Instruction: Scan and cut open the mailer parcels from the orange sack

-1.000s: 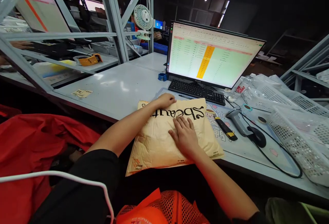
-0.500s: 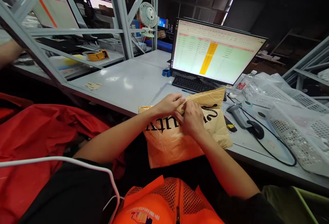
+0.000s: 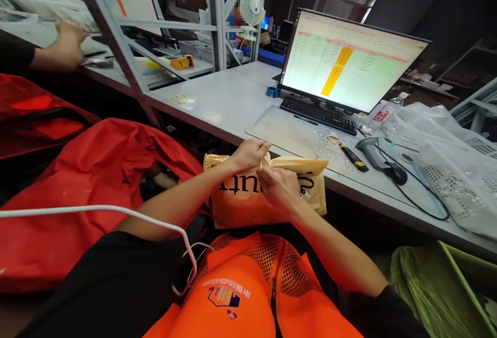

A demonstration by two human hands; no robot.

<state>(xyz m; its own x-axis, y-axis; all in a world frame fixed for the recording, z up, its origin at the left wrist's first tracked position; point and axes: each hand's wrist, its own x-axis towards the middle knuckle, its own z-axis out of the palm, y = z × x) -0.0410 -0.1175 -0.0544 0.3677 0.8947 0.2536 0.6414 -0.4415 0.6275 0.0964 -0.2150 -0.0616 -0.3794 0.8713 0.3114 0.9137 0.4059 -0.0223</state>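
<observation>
A yellow-orange plastic mailing bag [image 3: 240, 208] with large black lettering, upside down to me, hangs in front of the desk edge above my lap. My left hand [image 3: 250, 155] is closed on its upper edge near the middle. Right beside it, my right hand [image 3: 280, 185] pinches the same edge, and the plastic bunches up between the two fists. What the bag contains, if anything, is hidden.
On the desk [image 3: 217, 105] stand a monitor [image 3: 349, 63], keyboard [image 3: 316, 115], utility knife [image 3: 353, 158], barcode scanner [image 3: 373, 152] and white perforated baskets [image 3: 442, 172]. Red fabric [image 3: 89, 188] lies left; a green bin [image 3: 438, 276] is lower right. Another person's hand [image 3: 68, 45] rests far left.
Both hands have brought the bag back off the desk toward my lap, uncovering the desk mat and knife. My view has turned left. The other person's hand shows more fully.
</observation>
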